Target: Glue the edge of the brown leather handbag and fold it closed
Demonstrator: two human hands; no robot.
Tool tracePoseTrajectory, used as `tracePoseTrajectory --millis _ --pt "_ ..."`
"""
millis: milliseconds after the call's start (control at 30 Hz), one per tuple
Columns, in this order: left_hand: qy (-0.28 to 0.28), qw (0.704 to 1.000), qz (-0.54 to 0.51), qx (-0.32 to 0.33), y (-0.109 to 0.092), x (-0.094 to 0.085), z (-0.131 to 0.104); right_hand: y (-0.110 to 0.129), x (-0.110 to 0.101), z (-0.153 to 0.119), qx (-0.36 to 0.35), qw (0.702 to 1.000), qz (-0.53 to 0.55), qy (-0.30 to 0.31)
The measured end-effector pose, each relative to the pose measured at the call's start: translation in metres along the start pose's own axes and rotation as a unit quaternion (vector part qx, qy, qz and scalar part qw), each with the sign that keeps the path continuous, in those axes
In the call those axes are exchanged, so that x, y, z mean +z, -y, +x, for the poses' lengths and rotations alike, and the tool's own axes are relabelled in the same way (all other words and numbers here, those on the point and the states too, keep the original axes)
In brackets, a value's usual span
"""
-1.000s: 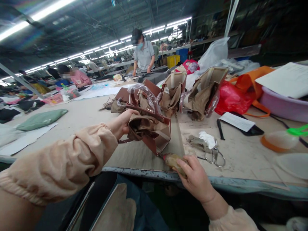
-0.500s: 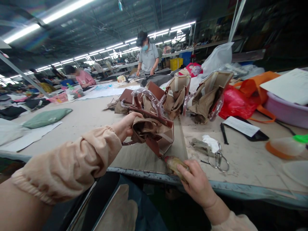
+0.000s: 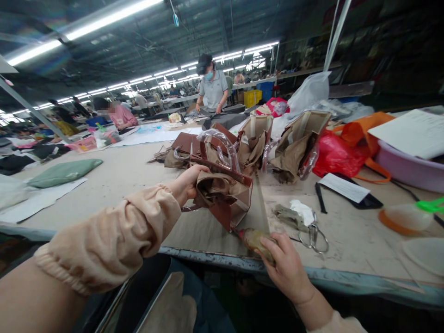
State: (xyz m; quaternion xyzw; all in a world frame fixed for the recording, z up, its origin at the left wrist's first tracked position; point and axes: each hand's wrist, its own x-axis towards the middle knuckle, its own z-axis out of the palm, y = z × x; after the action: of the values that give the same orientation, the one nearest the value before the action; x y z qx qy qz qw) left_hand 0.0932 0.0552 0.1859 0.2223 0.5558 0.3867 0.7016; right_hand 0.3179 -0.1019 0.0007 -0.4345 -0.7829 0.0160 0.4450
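The left arm reaches forward from the lower left, its forearm in a loose peach sleeve gathered at the wrist; the left hand is closed, fingers curled in a grip and thumb on top; the right arm comes up from the lower right, wrist bare above a peach cuff; the right hand lies palm down, fingers wrapped round what it holds, knuckles towards the viewer, lower and nearer than the left.

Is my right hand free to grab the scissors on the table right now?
Probably not at once: the right hand already grips a tool handle. The scissors lie uncovered just beside it, with nothing between.
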Motion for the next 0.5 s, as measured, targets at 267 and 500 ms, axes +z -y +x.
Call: tracePoseTrajectory --millis 267,500 --pt "0.031 0.997 0.066 0.002 0.0 -0.001 0.007 -0.018 -0.005 0.003 0.007 0.996 -0.079 -0.045" --pt "0.046 0.997 0.063 0.002 0.0 0.01 0.006 -0.013 -0.004 0.001 0.018 0.998 -0.05 -0.03"
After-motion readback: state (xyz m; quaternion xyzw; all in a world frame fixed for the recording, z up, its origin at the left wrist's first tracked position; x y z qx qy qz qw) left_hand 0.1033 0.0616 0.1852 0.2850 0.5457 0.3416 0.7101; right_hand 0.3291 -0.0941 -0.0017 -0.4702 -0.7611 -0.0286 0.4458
